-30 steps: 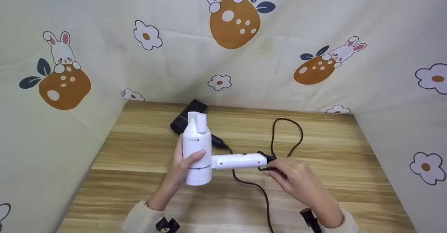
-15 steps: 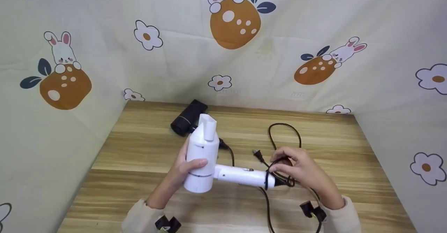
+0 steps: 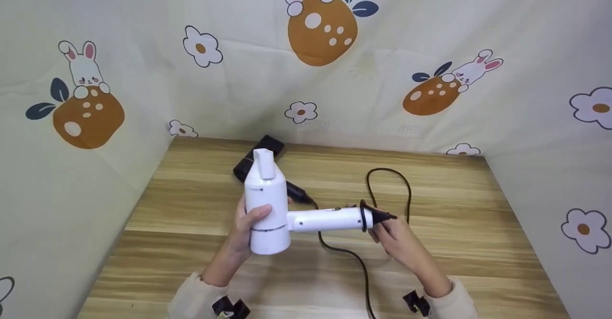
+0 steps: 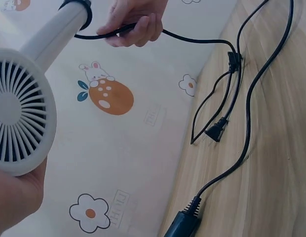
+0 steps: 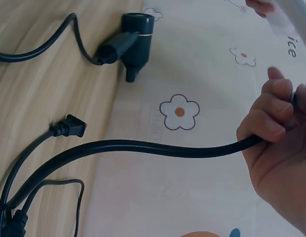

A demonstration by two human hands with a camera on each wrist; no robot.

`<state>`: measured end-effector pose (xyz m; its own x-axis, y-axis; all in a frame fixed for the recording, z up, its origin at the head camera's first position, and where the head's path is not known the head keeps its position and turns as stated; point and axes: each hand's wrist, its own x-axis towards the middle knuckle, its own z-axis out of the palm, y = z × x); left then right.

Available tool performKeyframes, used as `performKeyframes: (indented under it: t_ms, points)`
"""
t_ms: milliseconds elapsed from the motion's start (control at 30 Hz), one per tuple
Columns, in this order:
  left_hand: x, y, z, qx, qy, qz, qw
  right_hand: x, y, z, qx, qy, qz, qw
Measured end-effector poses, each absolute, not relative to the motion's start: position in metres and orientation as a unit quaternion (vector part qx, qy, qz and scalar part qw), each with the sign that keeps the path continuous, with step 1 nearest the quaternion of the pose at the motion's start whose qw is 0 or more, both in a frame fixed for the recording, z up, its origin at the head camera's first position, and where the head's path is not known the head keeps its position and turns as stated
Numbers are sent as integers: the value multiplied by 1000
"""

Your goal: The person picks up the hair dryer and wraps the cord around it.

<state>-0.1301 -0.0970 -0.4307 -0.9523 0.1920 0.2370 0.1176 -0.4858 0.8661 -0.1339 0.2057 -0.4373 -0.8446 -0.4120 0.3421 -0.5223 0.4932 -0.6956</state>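
A white hair dryer [image 3: 268, 199] is held up over the table, nozzle pointing away and handle out to the right. My left hand [image 3: 243, 229] grips its barrel, thumb across the front. A loop of black power cord [image 3: 364, 216] circles the end of the handle. Just past that end, my right hand [image 3: 400, 242] holds the cord. In the right wrist view the curled fingers wrap the cord [image 5: 163, 148], which trails down to the table. The left wrist view shows the dryer's round vent grille [image 4: 15, 111] and the right hand [image 4: 138, 24] pinching the cord.
A black hair dryer [image 3: 245, 167] lies at the back of the wooden table [image 3: 191, 214], its cord [image 3: 342, 250] running toward the front edge. A plug [image 4: 217, 129] and more cord lie on the tabletop. Printed cloth [image 3: 239, 89] surrounds the table on the sides shown.
The right hand passed over the handle end with the cord and came down below it, leaving a loop round the handle. The white dryer dipped, then rose again in the left hand.
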Motion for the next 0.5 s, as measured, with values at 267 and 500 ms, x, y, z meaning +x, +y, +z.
performKeyframes:
  t_ms: [267, 500]
  points:
    - [-130, -90, -431, 113, 527, 842, -1, -120, 186, -432, 289, -915, 267, 92]
    - [-132, -92, -430, 43, 557, 828, -48, -109, 188, -423, 296, -921, 201, 156]
